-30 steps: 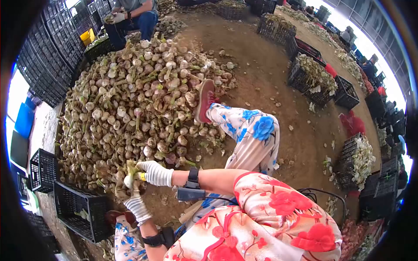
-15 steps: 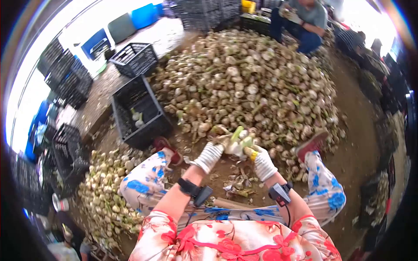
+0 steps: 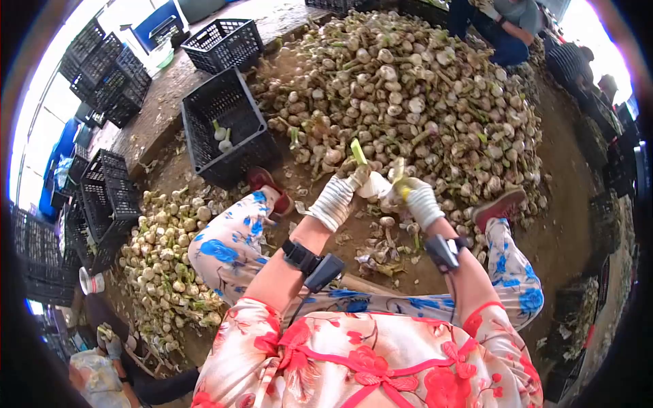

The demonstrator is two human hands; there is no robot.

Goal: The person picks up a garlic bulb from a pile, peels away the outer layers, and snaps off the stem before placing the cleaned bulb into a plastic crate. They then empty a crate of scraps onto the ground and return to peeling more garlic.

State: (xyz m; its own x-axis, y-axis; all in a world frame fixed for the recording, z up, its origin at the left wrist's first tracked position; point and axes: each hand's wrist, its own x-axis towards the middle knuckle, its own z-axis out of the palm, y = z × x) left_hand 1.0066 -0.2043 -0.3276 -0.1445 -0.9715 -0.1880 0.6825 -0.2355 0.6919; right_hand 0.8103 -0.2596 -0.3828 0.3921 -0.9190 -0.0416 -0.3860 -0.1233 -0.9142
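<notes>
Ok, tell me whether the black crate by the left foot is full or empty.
Nearly empty: the black crate holds only two garlic bulbs, with its bare floor showing around them.

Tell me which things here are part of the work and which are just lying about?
In hand: garlic bulb gripped by gloved left hand and right hand; garlic heap; nearest black crate holding two bulbs.
Lying about: stacked crates; white cup; blue container.
</notes>
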